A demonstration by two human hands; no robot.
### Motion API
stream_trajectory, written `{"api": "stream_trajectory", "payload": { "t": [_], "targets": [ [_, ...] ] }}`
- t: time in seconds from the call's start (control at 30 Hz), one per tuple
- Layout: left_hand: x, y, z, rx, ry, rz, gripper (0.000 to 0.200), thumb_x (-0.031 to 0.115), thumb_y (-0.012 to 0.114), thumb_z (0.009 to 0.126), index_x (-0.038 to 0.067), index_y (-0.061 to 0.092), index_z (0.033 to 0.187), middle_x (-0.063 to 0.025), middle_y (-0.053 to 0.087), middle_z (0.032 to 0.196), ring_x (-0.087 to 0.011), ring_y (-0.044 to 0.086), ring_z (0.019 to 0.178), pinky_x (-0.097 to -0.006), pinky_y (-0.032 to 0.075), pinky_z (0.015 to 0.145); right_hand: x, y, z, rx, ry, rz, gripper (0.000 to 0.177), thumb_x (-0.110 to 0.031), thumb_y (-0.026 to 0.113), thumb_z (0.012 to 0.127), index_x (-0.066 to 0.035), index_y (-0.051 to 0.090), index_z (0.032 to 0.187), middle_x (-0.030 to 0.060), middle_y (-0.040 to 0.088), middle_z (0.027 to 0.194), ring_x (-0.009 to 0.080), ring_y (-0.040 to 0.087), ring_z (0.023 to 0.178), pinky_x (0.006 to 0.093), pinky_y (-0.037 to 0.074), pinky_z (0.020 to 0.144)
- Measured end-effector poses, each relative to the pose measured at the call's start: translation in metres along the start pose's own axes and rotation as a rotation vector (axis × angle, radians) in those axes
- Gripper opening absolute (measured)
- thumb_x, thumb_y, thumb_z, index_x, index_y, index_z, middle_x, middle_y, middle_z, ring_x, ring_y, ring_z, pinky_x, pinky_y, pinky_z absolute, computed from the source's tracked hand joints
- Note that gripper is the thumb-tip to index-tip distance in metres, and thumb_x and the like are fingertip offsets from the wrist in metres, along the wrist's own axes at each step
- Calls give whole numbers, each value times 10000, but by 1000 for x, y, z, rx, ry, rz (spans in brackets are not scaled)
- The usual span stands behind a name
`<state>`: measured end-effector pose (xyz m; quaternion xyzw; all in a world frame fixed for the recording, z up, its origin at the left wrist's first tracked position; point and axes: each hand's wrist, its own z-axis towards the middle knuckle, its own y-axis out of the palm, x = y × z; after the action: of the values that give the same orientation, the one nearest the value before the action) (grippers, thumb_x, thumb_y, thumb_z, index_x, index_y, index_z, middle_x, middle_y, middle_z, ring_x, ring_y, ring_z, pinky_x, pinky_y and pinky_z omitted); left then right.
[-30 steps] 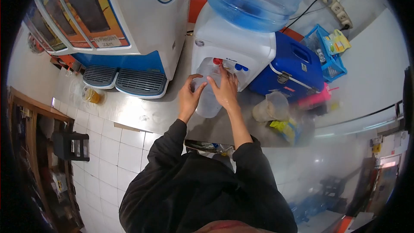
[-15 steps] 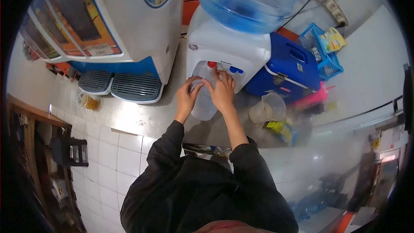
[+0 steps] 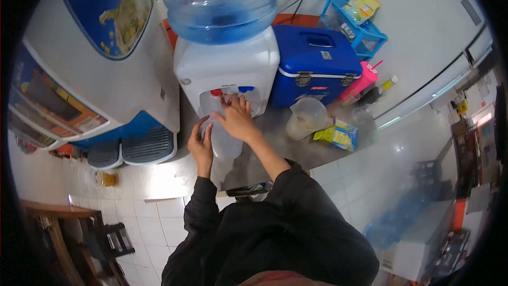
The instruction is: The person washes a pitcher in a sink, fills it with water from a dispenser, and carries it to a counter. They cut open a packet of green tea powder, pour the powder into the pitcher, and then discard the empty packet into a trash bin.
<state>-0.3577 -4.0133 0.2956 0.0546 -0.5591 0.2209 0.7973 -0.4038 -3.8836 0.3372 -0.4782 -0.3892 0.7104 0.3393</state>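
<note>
A clear plastic container (image 3: pixel 225 140) stands in the bay of a white water dispenser (image 3: pixel 227 71), under its red tap (image 3: pixel 216 93) and blue tap (image 3: pixel 245 89). My left hand (image 3: pixel 201 145) holds the container's left side. My right hand (image 3: pixel 237 116) lies over its top, fingers up by the taps. A large blue water bottle (image 3: pixel 222 0) sits upside down on the dispenser.
A blue cooler box (image 3: pixel 312 63) stands right of the dispenser, with a clear jug (image 3: pixel 305 118), a yellow packet (image 3: pixel 337 133) and a pink tumbler (image 3: pixel 355 85) nearby. A drink machine (image 3: pixel 90 58) fills the left. A glass of amber liquid (image 3: pixel 105 178) sits on the steel counter (image 3: pixel 164 172).
The camera has swung, so everything sits lower and further left. Both hands stay on the container under the taps; the right hand has reached slightly higher.
</note>
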Motion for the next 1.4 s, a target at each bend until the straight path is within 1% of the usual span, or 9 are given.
{"api": "stream_trajectory", "payload": {
  "t": [0.13, 0.23, 0.43, 0.57, 0.67, 0.83, 0.97, 1.17, 1.4],
  "targets": [
    [-10, 3, -5, 58, 81, 52, 207, 121, 658, 831, 96, 651, 1037, -29, 593, 760, -71, 346, 542, -238, 305, 478, 14, -3, 5, -44, -3, 46, 401, -271, 479, 884, -79, 540, 1230, 164, 470, 1092, 328, 400, 1052, 436, 298, 892],
    [-7, -2, -10, 35, -2, 105, 195, 117, 659, 827, 85, 647, 1019, -41, 630, 824, -78, 364, 535, -241, 321, 482, 20, -2, 5, -52, -15, 78, 369, -227, 469, 875, -119, 564, 1215, 149, 461, 1069, 309, 392, 1026, 418, 284, 895],
    [6, -1, -20, 95, 1, 134, 183, 101, 664, 819, 81, 640, 1000, -38, 579, 756, -91, 356, 522, -244, 313, 478, 16, 3, 1, -15, -14, 86, 378, -225, 488, 873, -97, 560, 1221, 135, 447, 1054, 290, 378, 1002, 402, 270, 887],
    [8, 2, -28, 105, 38, 206, 190, 77, 658, 819, 67, 629, 1006, -30, 615, 817, -79, 387, 552, -225, 339, 503, 14, 4, 0, 14, -26, 61, 383, -226, 497, 872, -97, 557, 1227, 131, 438, 1050, 291, 371, 997, 401, 269, 880],
    [12, 5, -30, 144, 82, 203, 188, 75, 671, 808, 71, 634, 993, -66, 512, 707, -114, 368, 512, -257, 331, 484, 15, 7, -2, 7, -4, 93, 394, -230, 497, 873, -103, 545, 1243, 130, 426, 1077, 292, 361, 1020, 407, 265, 889],
    [12, 7, -30, 152, 106, 201, 208, 75, 671, 808, 68, 624, 1010, -37, 570, 777, -116, 386, 512, -251, 351, 492, 14, 15, -4, 149, -80, -5, 411, -239, 494, 873, -108, 530, 1261, 125, 412, 1116, 284, 349, 1050, 418, 261, 904],
    [12, 7, -30, 144, 94, 222, 213, 91, 672, 811, 68, 619, 1016, -29, 593, 816, -110, 394, 512, -248, 363, 498, 13, 13, -5, 83, -10, 32, 391, -238, 470, 889, -118, 546, 1253, 110, 415, 1139, 276, 337, 1062, 397, 252, 920],
    [14, 6, -28, 113, 91, 190, 209, 118, 670, 819, 71, 607, 1013, -35, 591, 848, -111, 428, 531, -244, 390, 520, 13, 14, -5, 112, -33, 6, 422, -228, 481, 875, -115, 523, 1279, 121, 442, 1026, 276, 372, 972, 398, 285, 848],
    [10, 3, -27, 38, 188, 300, 388, 161, 761, 717, 75, 568, 1042, -42, 567, 904, -153, 489, 601, -269, 411, 520, 15, 12, -6, 120, -35, 31, 411, -230, 463, 883, -134, 527, 1278, 122, 450, 988, 276, 381, 936, 396, 292, 823]
  ]
}}
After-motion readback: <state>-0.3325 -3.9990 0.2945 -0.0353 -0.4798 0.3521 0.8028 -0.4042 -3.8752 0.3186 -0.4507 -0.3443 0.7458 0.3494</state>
